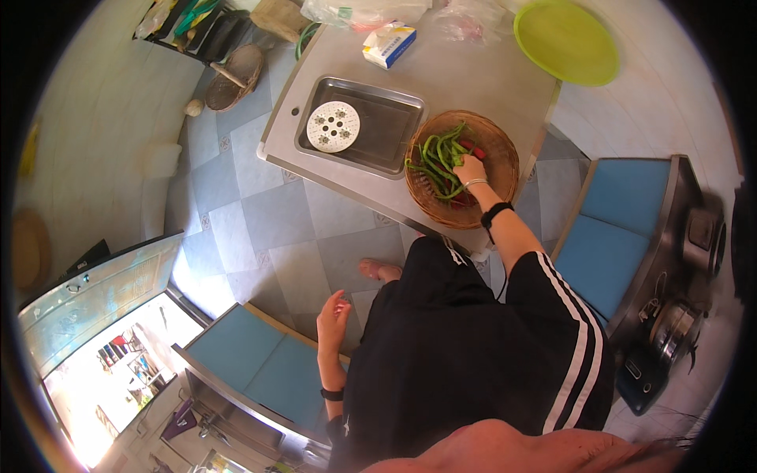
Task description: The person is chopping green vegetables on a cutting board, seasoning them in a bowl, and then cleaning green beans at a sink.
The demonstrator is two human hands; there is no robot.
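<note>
My right hand point(471, 170) reaches into a round wicker basket point(501, 142) and its fingers are curled around some long green chili peppers point(440, 151). Some fingertips are hidden among the peppers. A red pepper point(478, 152) lies just beyond my knuckles, and more red ones show under the green pile. The basket rests near the corner of a metal-topped table point(473, 77). At my side, well apart from the table, my left hand point(334, 319) hangs with loosely bent fingers and nothing in it.
Beside the basket lies a rectangular metal tray point(384, 142) with a round white perforated plate point(333, 126) in it. A tissue box point(389, 45), plastic bags point(366, 12) and a lime-green round tray point(566, 41) are farther back. Blue cabinets point(615, 236) flank me; a handled basket point(236, 80) stands beyond the table.
</note>
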